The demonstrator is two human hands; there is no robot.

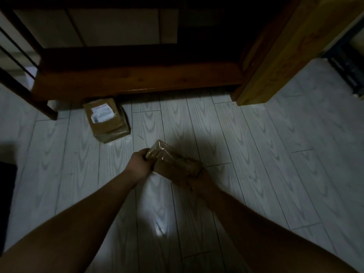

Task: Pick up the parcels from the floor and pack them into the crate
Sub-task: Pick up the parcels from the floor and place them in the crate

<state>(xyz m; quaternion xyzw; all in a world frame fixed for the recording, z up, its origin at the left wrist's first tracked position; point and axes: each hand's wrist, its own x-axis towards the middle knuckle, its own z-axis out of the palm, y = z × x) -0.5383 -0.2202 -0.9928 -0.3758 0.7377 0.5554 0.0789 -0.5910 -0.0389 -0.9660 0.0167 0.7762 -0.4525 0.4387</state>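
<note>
While both the left hand (140, 161) and right hand (194, 179) grip one taped parcel (173, 161), a labelled parcel (107, 120) waits on the floor (256, 154), no crate visible.

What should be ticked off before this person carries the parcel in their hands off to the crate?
1. Left hand grips taped parcel's left end: ok.
2. Right hand grips its right end: ok.
3. Parcel lifted off the floor: cannot tell.
4. Labelled parcel collected: not ok, it lies by the wooden frame.
5. Crate in sight: cannot tell, too dark.
</note>
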